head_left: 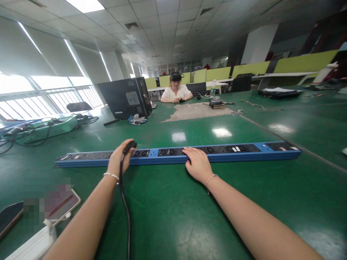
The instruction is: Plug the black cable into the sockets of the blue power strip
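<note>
A long blue power strip (162,159) with black socket panels lies crosswise on the green table. My left hand (118,159) is closed around a black power plug (130,145), held just over the left half of the strip. From the plug a thick black cable (125,206) hangs toward me and runs out at the bottom edge. My right hand (197,163) rests on the strip right of its middle, fingers stretched flat over the sockets and holding nothing. Whether the plug touches the strip I cannot tell.
A computer case (127,97) and work gloves (137,119) stand beyond the strip. At left is a green basket (48,130) of cables. A phone-like slab (61,202) lies near my left forearm. Across the table sits a person (176,92). A bottle (213,87) stands farther back.
</note>
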